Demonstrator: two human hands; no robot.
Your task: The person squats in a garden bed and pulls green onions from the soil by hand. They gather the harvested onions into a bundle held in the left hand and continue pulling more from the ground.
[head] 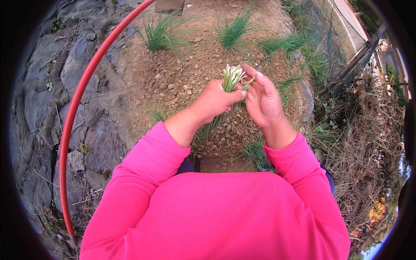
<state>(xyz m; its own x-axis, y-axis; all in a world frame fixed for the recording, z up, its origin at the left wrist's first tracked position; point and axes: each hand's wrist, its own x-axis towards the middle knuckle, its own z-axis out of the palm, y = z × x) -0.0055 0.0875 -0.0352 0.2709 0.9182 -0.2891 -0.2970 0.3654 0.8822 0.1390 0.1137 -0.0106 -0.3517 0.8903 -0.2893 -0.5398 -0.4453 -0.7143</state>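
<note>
My left hand [216, 97] is closed around a bundle of green chives or thin scallions [231, 77], with the pale cut ends pointing up and away from me. The green leaves hang below the fist toward the soil. My right hand [264, 97] is beside the bundle on the right, palm turned up and fingers curled toward the pale ends. A bent green stalk [248, 84] sticks out between the two hands; whether the right fingers pinch it I cannot tell. Both forearms are in pink sleeves.
Tufts of similar plants [161, 34] grow in the stony brown soil [175, 78], with another tuft [233, 32] further right. A red pole [70, 120] curves along the left over dark stone slabs [100, 143]. Dry brush [357, 156] and netting on a post [354, 60] border the right.
</note>
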